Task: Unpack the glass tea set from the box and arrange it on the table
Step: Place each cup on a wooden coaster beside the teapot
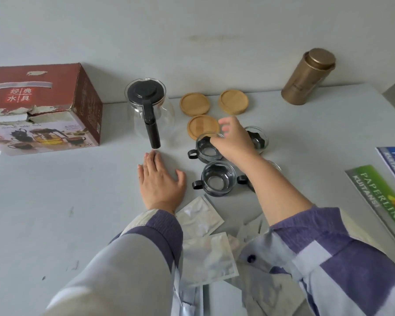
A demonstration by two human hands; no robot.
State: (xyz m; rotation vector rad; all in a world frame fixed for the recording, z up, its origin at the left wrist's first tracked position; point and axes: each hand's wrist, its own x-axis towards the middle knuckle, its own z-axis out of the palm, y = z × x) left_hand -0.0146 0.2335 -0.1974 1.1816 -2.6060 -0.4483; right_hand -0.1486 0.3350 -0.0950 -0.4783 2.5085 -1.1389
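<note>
A pale grey table (55,213) meets a plain white wall (192,30).

A plain home or small-office setting is showing itself here: a pale grey table (55,213) is standing against a bare, off-white wall (192,30). Receipt books (379,197) printed "PAPERLINE KUITANSI" are lying along the table's right edge, a bronze tin canister (308,76) is sitting near its far right corner, and a worn red retail box (43,106) is resting at far left.
</note>
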